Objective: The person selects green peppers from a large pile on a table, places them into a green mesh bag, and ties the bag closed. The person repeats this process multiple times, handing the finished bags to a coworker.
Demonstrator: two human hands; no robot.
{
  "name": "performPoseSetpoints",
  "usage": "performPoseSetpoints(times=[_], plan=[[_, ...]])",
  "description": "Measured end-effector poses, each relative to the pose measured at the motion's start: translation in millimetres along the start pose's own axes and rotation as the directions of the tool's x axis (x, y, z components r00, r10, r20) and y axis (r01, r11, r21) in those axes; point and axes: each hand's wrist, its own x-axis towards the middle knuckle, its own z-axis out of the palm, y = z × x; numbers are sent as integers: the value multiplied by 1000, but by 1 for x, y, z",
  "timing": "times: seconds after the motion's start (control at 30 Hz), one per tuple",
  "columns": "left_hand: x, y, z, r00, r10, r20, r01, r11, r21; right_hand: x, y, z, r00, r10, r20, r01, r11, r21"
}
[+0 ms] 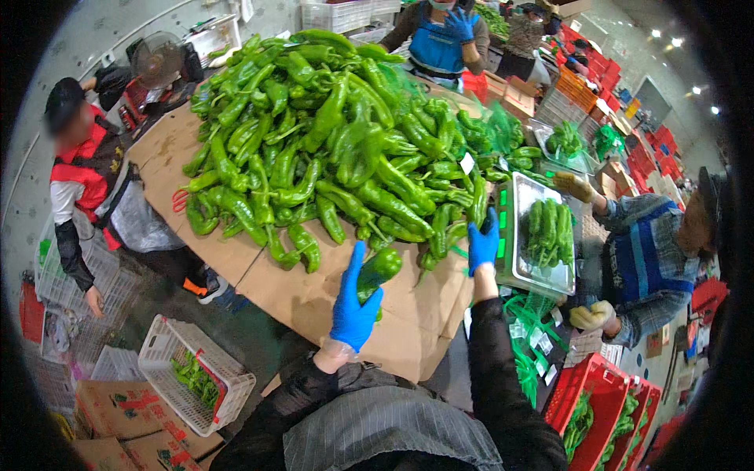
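My left hand point(356, 312), in a blue glove, grips a green pepper point(380, 265) between thumb and fingers, over the near part of the cardboard-covered table. My right hand point(483, 242), also gloved in blue, has its thumb and fingers apart at the pile's right edge, beside a weighing scale point(502, 226) with green lit displays. Whether its fingertips touch the nearest pepper, I cannot tell. A large heap of long green peppers point(330, 123) spreads across the cardboard point(389, 335). On the scale's metal tray point(521, 271) several peppers point(548, 232) lie side by side.
Red-handled scissors point(179, 201) lie left of the heap. Green mesh bags with white tags point(536, 335) hang below the scale. Co-workers stand left point(88, 176), right point(648, 247) and across point(439, 41). A white crate point(194, 377) and red crates point(595, 382) flank me.
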Motion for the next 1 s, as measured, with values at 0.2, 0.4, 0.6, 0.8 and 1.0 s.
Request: performPoseSetpoints(times=[0.2,0.4,0.6,0.8,1.0], plan=[[10,-13,-3,997,75,-24,-77,993,-91,-106,-127,-10,916,132,379,-320,811,490],[10,9,1,999,41,7,-38,970,-239,-153,-170,-16,742,193,642,-651,436,621],[-1,14,-4,993,-121,3,111,902,-417,-166,-165,-16,603,184,776,-796,192,573],[-1,-3,-13,949,-283,139,314,795,-519,-162,-172,-9,593,263,761,-805,214,554],[-15,-77,-7,962,-257,90,263,788,-557,-190,-178,3,585,363,725,-664,727,172]])
